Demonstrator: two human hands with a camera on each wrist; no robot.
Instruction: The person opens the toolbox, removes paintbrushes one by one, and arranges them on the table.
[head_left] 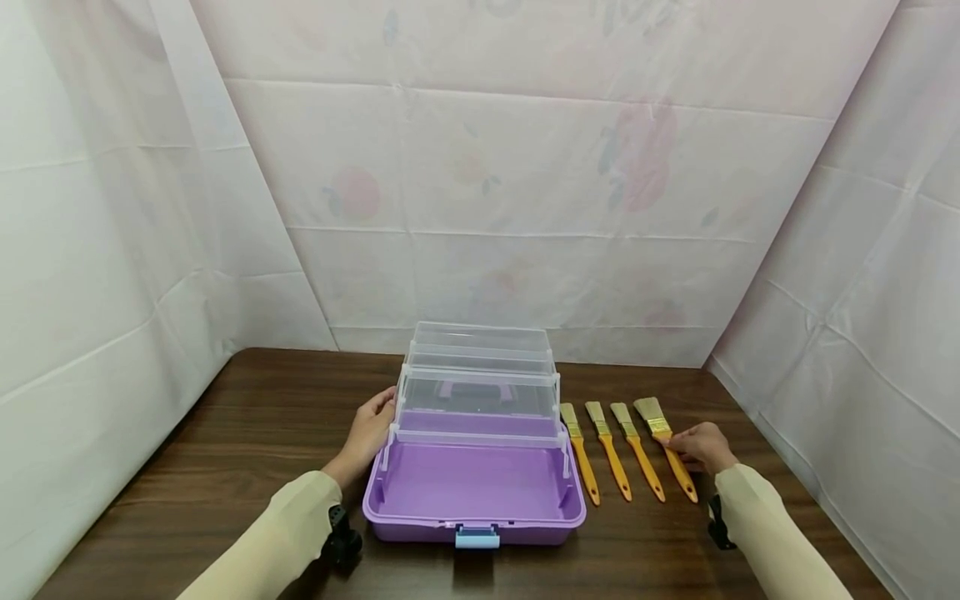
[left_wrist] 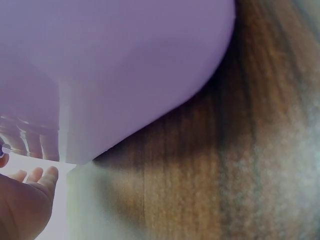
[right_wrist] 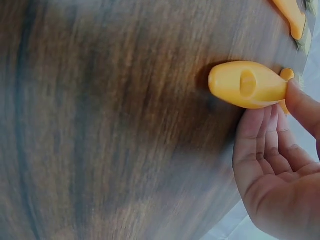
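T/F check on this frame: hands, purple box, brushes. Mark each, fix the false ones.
1. Four brushes lie right of the purple box. True.
2. The right hand is on the leftmost brush. False: it pinches the rightmost brush.
3. The box is latched shut. False: it stands open, clear trays raised.
4. The left hand touches the box's left side. True.
5. The table is white. False: dark wood.

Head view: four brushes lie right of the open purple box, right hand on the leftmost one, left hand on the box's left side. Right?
Not quite. The right hand holds the rightmost brush, the widest of the four, not the leftmost; the head view shows it. The rest stands: the left hand touches the left side of the open purple box.
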